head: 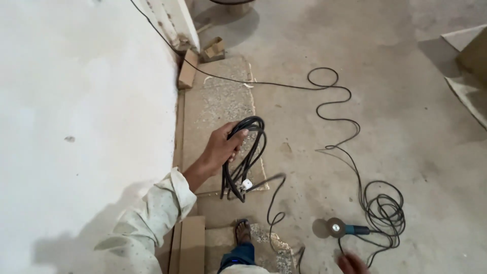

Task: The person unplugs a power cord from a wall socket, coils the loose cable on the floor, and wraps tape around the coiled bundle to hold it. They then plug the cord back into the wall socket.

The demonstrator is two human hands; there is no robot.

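My left hand (222, 145) is raised over the floor and grips a coil of black cable (247, 158) that hangs down in long loops, with a small white plug piece (246, 184) at its lower end. One strand trails from the coil down to the floor near my sandalled foot (243, 232). My right hand (351, 264) shows only partly at the bottom edge, blurred, just below an angle grinder (341, 228) with a round disc and blue body lying on the concrete. Whether that hand holds anything cannot be seen.
The grinder's black cord (385, 210) lies bunched at the right, then snakes up across the floor (355, 66) to the white wall (76, 101). Cardboard pieces (192, 243) and a stone slab (220, 109) lie along the wall. Board edges (469, 66) sit at the right.
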